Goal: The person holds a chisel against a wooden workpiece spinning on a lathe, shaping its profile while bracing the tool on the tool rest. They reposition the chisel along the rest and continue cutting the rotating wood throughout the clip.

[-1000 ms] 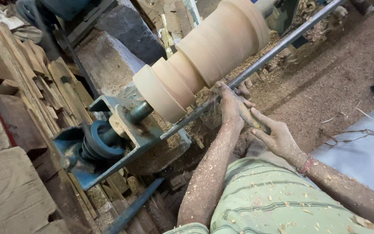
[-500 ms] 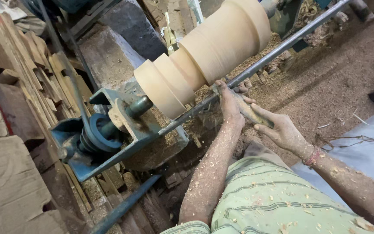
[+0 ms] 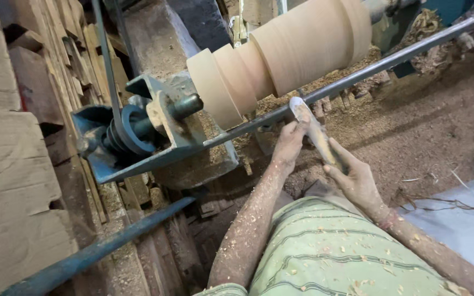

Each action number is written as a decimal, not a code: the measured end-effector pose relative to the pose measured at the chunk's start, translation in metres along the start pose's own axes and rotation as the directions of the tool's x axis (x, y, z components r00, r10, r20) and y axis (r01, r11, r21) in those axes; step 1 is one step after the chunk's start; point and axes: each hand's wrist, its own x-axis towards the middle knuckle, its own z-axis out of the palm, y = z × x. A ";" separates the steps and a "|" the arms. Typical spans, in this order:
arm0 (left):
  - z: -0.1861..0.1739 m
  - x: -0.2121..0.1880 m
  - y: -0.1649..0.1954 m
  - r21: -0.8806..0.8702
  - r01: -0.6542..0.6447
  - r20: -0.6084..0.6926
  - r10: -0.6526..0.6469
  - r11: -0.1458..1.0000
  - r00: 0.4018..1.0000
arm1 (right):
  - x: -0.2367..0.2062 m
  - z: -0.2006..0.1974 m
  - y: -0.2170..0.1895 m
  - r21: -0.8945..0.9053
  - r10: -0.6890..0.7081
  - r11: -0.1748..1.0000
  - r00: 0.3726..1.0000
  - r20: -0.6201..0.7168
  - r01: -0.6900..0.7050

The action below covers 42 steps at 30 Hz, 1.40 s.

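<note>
A pale wooden workpiece (image 3: 286, 52), turned into stepped round sections, is mounted on a lathe. A wood-turning chisel (image 3: 312, 129) with a broad dusty blade rests on the long metal tool rest bar (image 3: 379, 63) just under the workpiece. My left hand (image 3: 289, 143) pinches the chisel near its blade, right below the bar. My right hand (image 3: 353, 178) grips the chisel's handle farther back. Both forearms are flecked with wood shavings.
The blue lathe headstock (image 3: 133, 137) with its pulley and belt (image 3: 102, 55) sits left of the workpiece. Stacked wooden planks (image 3: 17, 137) fill the left side. Sawdust covers the ground (image 3: 412, 126) at right. A dark metal bar (image 3: 94, 252) runs along the lower left.
The view has shifted so the lathe sits higher. The chisel blade now shows clearly on the bar, with my hands a little farther back from the workpiece.
</note>
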 end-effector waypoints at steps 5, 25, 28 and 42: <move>-0.007 0.019 0.008 0.105 -0.055 -0.190 0.074 0.993 0.979 | 0.006 0.010 -0.008 -0.014 0.170 0.985 0.985 0.011 -0.170; 0.003 0.017 0.020 0.193 -0.147 -0.314 0.202 0.970 0.928 | 0.037 -0.019 -0.007 -0.187 -0.053 0.979 0.988 0.142 0.079; 0.000 0.019 0.017 0.213 -0.101 -0.332 0.169 0.972 0.928 | 0.041 -0.024 -0.008 -0.257 0.109 0.964 0.982 0.157 -0.066; -0.013 0.023 0.007 0.227 -0.203 -0.352 0.275 0.953 0.895 | 0.062 -0.029 -0.009 -0.248 0.041 0.968 0.963 0.265 0.027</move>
